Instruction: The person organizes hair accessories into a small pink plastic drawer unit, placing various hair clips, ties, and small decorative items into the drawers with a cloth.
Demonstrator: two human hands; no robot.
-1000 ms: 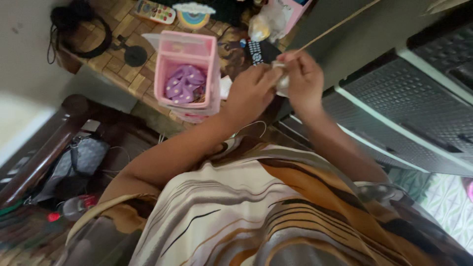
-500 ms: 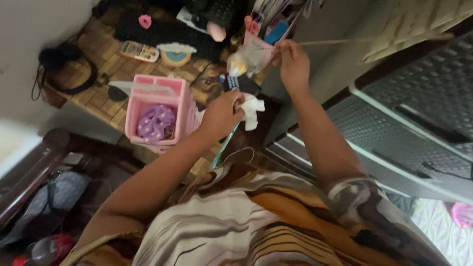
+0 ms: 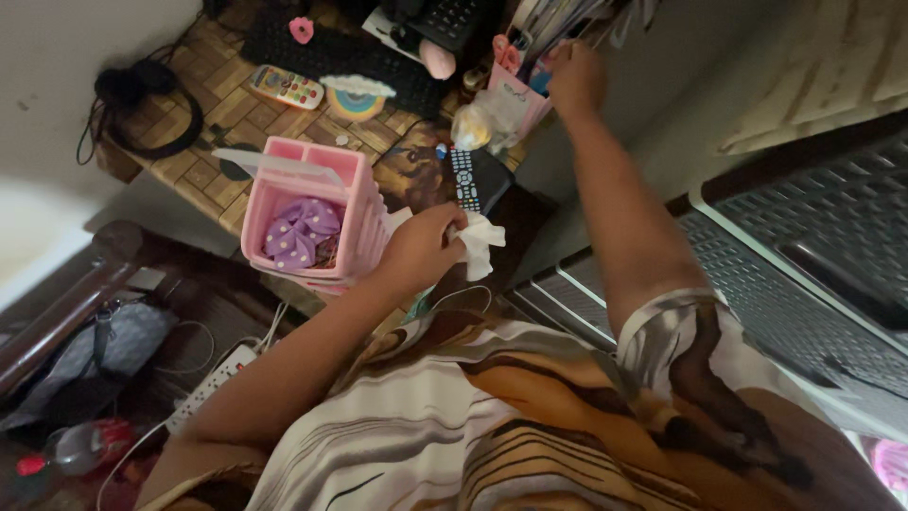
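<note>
White crumpled tissue [image 3: 480,241] pinched in left hand [image 3: 421,248], fingers closed on it, just right of pink bin [image 3: 312,218]. Black remote [image 3: 465,180] on tabletop [image 3: 213,156] just beyond fingers. Right hand [image 3: 575,76] reaches into pink holder [image 3: 515,95]; fingers' state unclear.
</note>
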